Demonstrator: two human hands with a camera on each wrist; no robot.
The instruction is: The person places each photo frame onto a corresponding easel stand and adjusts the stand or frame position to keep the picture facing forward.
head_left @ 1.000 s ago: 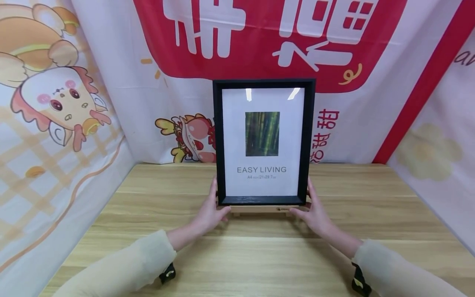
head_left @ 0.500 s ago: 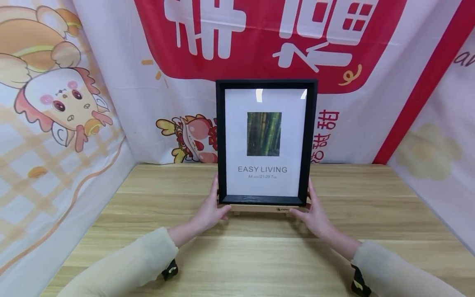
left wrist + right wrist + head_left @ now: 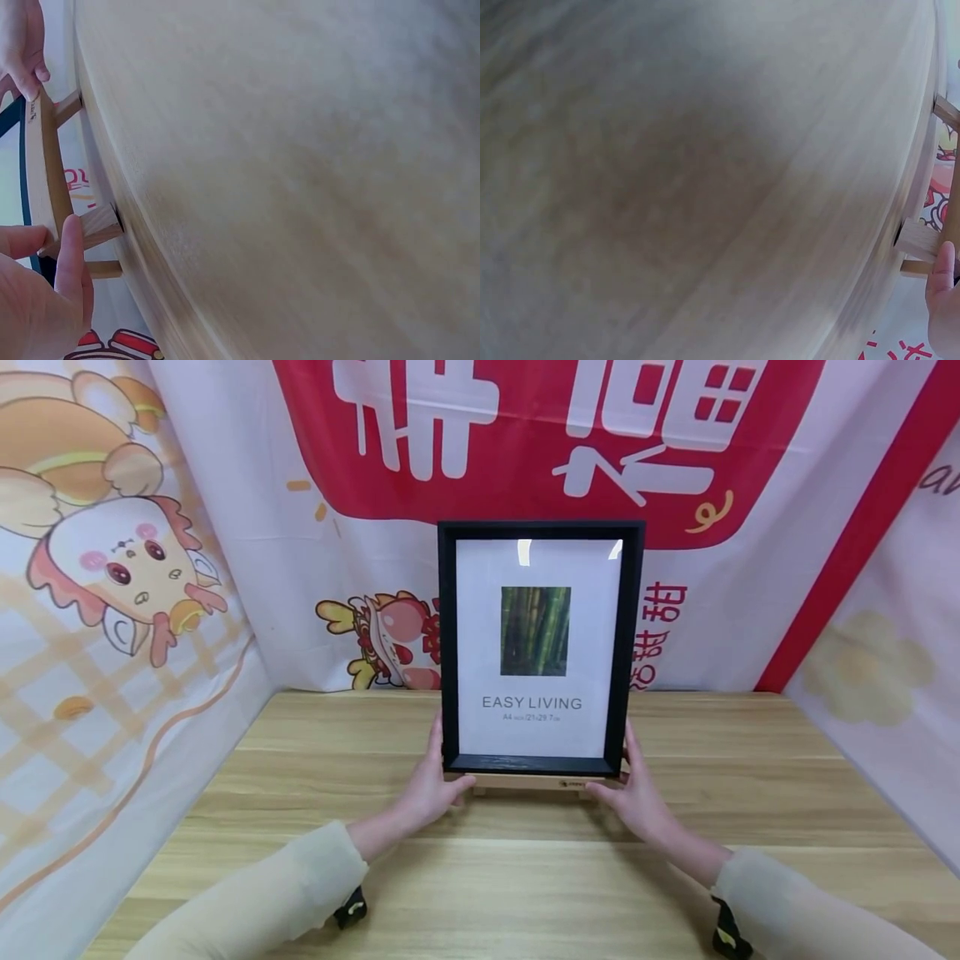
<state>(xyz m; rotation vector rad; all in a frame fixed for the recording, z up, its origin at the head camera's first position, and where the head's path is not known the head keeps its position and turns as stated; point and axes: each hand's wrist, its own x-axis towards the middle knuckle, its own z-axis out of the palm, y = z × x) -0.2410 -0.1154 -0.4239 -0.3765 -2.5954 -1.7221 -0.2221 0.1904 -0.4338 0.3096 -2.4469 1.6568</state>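
A black picture frame (image 3: 542, 735) stands upright on a small wooden easel (image 3: 525, 782), its white sheet showing a bamboo picture and the words EASY LIVING. At the easel's left end, my left hand (image 3: 429, 789) pinches the front ledge, thumb in front and a finger underneath in the left wrist view. My right hand (image 3: 639, 797) grips the opposite end, thumb on the ledge and fingers along the frame's side. Short legs (image 3: 101, 221) of the easel reach down to the tabletop. Most of the easel is hidden behind the frame.
The light wooden table (image 3: 540, 893) runs back to a white cloth backdrop with a large red printed patch (image 3: 525, 485). Printed cloth (image 3: 135, 577) also hangs along the left side, and a pale cloth (image 3: 885, 610) along the right.
The frame and easel have shifted slightly right and turned a little, with the glare on the glass moving right. Both hands keep their hold; the left has moved slightly right with it.
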